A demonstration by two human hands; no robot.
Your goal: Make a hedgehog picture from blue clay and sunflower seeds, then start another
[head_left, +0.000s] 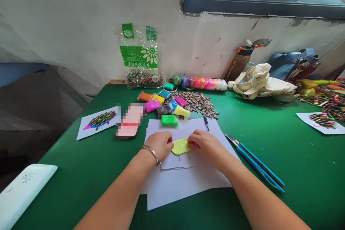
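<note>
A flat yellow oval of clay (181, 146) lies on a small white sheet (175, 163), with short drawn lines below it. Larger white sheets (172, 190) are underneath. My left hand (159, 145), with a silver bracelet at the wrist, pinches the oval's left edge. At its right edge, the curled fingers of my right hand (206, 147) press on the clay. Just behind the hands sit wrapped clay packets, among them a green one (169, 120) and a pale yellow one (182, 111). A pen (206, 123) lies on the paper behind my right hand.
Blue tweezers and a cutter (258, 165) lie at the right. Sunflower seeds (201, 102), a seed bag (141, 57) and a bottle (239, 61) are at the back. Left are a hedgehog picture (98, 122), a pink phone-like item (130, 121) and a white device (27, 190).
</note>
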